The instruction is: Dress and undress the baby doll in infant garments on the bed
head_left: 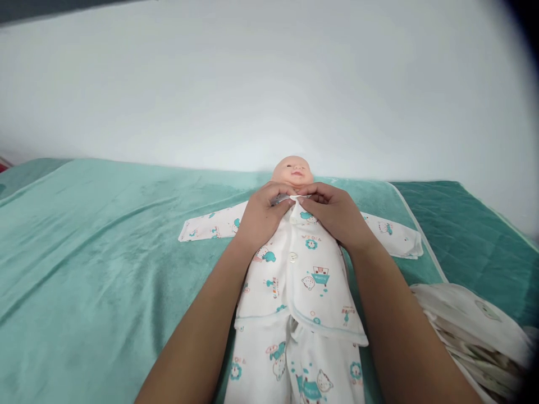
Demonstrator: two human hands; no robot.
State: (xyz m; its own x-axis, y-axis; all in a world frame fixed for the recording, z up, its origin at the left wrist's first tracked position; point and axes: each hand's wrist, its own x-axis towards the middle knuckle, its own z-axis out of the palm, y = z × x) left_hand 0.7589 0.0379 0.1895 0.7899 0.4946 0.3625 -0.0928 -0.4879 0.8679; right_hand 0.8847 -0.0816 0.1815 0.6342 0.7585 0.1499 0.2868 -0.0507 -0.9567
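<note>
A baby doll (293,169) lies on its back, head toward the wall. It wears a white, cartoon-printed baby shirt (314,269) with its sleeves spread to both sides, and matching pants (269,359). My left hand (267,210) pinches one side of the shirt's front edge at the collar. Opposite it, my right hand (328,207) pinches the other side, the fingertips of both hands nearly touching just below the doll's chin. Lower on the front, a button (293,257) shows along the overlapped edges. The doll's arms and body are covered by the clothes.
A light green blanket (105,252) lies under the doll, with a darker green quilted cover (471,235) beyond its right edge. White folded fabric (467,308) is heaped at the lower right. Behind the bed rises a plain white wall (252,84).
</note>
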